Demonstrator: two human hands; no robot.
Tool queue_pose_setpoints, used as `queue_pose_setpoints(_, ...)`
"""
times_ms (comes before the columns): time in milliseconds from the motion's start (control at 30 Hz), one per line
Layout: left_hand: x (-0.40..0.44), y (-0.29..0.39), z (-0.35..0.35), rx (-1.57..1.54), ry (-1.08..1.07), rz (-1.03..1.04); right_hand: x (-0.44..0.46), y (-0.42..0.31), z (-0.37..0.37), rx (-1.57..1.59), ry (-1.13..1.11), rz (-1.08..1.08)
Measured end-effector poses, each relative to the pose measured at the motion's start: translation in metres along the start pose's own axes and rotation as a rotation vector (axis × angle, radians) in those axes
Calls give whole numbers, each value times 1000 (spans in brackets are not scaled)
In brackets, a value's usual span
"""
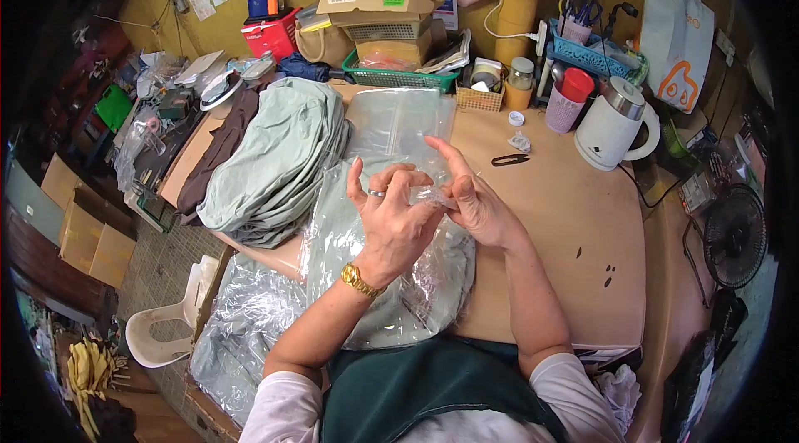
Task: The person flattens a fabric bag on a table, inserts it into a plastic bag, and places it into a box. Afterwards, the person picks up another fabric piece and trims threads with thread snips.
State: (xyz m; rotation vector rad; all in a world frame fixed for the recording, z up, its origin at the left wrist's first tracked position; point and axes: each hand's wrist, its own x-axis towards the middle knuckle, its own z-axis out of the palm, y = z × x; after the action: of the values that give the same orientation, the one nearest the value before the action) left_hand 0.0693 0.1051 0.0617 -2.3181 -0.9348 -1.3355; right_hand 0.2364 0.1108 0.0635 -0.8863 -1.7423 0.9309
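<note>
My left hand [397, 222], with a ring and a gold watch on its wrist, pinches a small crumpled piece of clear plastic [429, 194]. Right against it, my right hand [481, 208] grips the other end of that piece, its index finger stretched out. Whether the piece belongs to a bag or is loose, I cannot tell. Beneath both hands lies a clear plastic bag [374, 310] with a pale green folded garment inside. Beyond the hands lie flat clear bags [395, 123]. To the left sits a pile of pale green garments [279, 152].
A black thread snipper [509, 160] lies on the brown tabletop [566, 218]. At the back right stand a white kettle [612, 127] and a lilac cup [564, 110]. A green basket [399, 77] holds boxes. Bagged garments [250, 318] fill a box at lower left.
</note>
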Motion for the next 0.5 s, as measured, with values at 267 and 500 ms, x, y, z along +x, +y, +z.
queue_pose_setpoints(267, -2, 17, -28, -184, -107, -148, 2, -3, -19, 615, 284, 191)
queue_pose_setpoints(500, -1, 9, -59, -588, -292, -421, -23, -14, -7, 128, 147, -409)
